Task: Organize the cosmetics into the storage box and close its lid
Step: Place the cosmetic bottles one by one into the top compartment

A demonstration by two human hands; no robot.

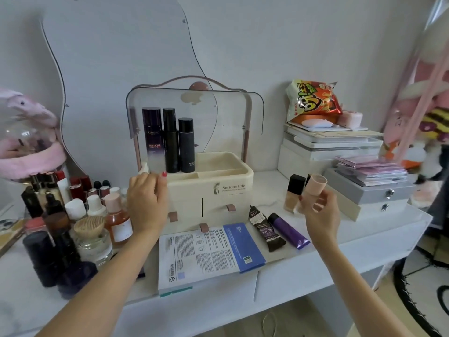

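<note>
A cream storage box (pixel 211 190) stands mid-table with its clear lid (pixel 233 117) raised. Three dark bottles (pixel 170 139) stand upright in its left compartment. My left hand (pixel 145 200) rests against the box's left front corner, fingers around the edge, holding no cosmetic. My right hand (pixel 320 215) holds a pale pink capped bottle (pixel 313 190) in the air, right of the box. A foundation bottle with a black cap (pixel 292 193) stands on the table just behind it. A brown tube (pixel 264 229) and a purple tube (pixel 289 231) lie in front of the box's right side.
Many bottles and lipsticks (pixel 73 215) crowd the table's left. A flat printed packet (pixel 209 254) lies at the front edge. Stacked white and grey boxes (pixel 364 190) with a snack bag (pixel 313 100) fill the right. A mirror (pixel 116 69) leans behind.
</note>
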